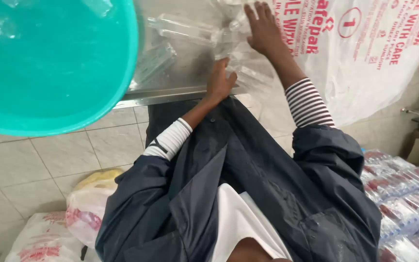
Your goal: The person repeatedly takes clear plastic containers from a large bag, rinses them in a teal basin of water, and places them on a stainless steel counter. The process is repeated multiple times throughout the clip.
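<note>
- One teal basin (pixel 49 68) juts over the metal surface (pixel 170 92), left of the clear bottles (pixel 190 30).
- One big printed plastic sack (pixel 364 53) hangs right of the bottles, seemingly ready for filling.
- Several bottles lie loose; exact count unclear.
- Right hand (pixel 264 30) rests flat and spread on them.
- Left hand (pixel 219 80) curls around one at the surface's edge.
</note>
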